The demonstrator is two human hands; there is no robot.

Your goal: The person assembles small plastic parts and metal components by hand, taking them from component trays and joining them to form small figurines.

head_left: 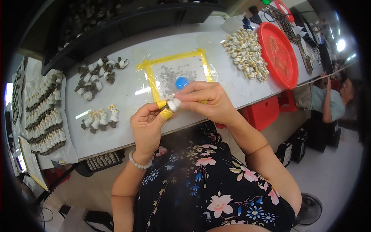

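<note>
Between my two hands is a small white figurine piece with a dark base (174, 104). My left hand (147, 127) is closed on its dark end, with yellow tape wrapped round the thumb and a fingertip. From the other side my right hand (210, 101) pinches the white part with thumb and fingers. My fingertips hide some of the piece. Just beyond the hands, a round blue cap (181, 82) sits among grey specks, inside a yellow tape frame (154, 83) on the white table (127, 92).
Loose white-and-dark pieces (92, 79) and several figurines with yellow tops (101, 119) lie at left, beside rows of figurines (45, 116). A heap of white-and-yellow pieces (245, 52) adjoins a red tray (290, 63) at right. A black shelf (131, 29) spans the back. Another person (328, 98) sits far right.
</note>
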